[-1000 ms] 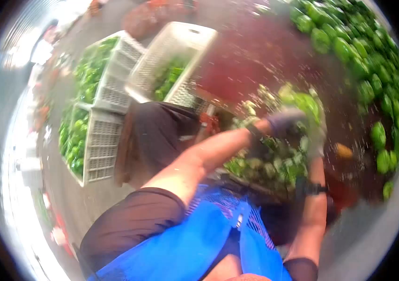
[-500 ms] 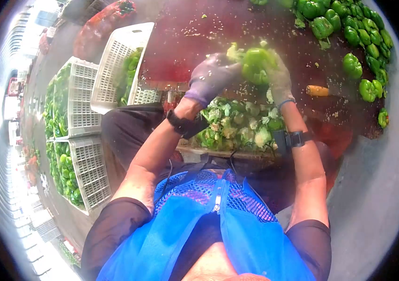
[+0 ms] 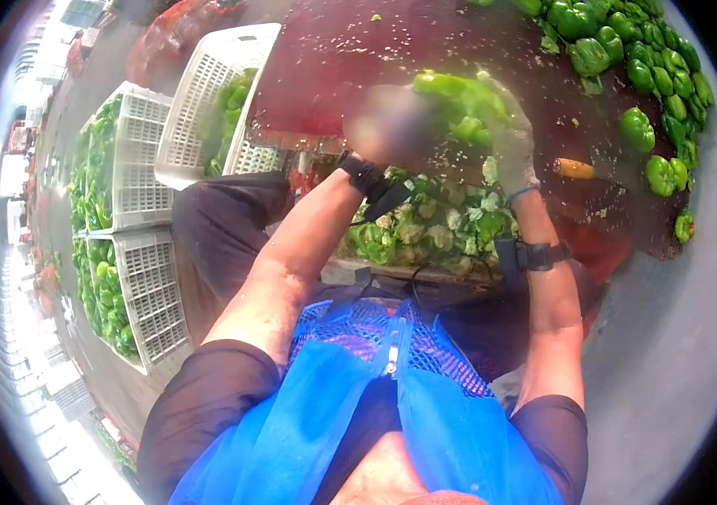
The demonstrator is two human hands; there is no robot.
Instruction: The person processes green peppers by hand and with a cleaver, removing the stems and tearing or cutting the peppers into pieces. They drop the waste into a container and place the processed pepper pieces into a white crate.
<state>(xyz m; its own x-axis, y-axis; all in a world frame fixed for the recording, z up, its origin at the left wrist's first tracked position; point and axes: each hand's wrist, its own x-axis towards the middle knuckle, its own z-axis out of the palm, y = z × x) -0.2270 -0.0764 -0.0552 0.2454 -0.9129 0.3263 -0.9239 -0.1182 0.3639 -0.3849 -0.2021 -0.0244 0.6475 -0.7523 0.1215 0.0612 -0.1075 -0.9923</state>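
Observation:
Wrapped around a green pepper (image 3: 470, 99) is my gloved right hand (image 3: 512, 139), above the red table (image 3: 325, 76). The pepper is somewhat blurred. My gloved left hand (image 3: 390, 122) is just left of the pepper, smeared by motion, so its fingers and anything in them cannot be made out. Below both hands, a container of pale pepper cores and green scraps (image 3: 438, 223) stands between my legs. An orange-brown handle-like object (image 3: 574, 168) lies on the table to the right of my right hand.
Many green peppers (image 3: 666, 76) are heaped at the table's upper right. A tilted white crate (image 3: 175, 126) with green pieces stands left of the table. Two more white crates (image 3: 141, 160) (image 3: 155, 286) of green peppers stand farther left. Seeds are scattered over the table.
My left hand has come slightly down and away from the pepper and is now blurred. The pepper has turned in my right hand, which has moved slightly right.

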